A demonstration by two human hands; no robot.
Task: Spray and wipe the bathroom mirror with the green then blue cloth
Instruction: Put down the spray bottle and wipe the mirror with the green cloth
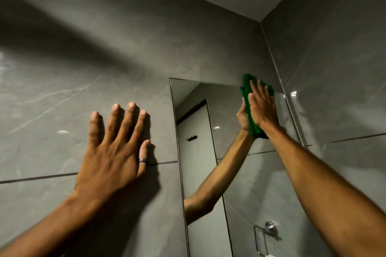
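The bathroom mirror point(200, 173) hangs on the grey tiled wall, right of centre. My right hand point(262, 106) presses a green cloth point(247, 89) flat against the mirror's top right corner, fingers spread over it. The cloth pokes out above the mirror's top edge and below my wrist. My left hand point(114, 148) lies flat on the wall tile to the left of the mirror, fingers apart, holding nothing, with a ring on the thumb. The mirror reflects my right arm and hand. No blue cloth or spray bottle is in view.
Grey marble-look tiles point(83, 69) cover the wall; a second tiled wall point(338, 69) meets it at the corner just right of the mirror. The mirror reflects a door with a black hook and a chrome paper holder point(269, 233) at the bottom.
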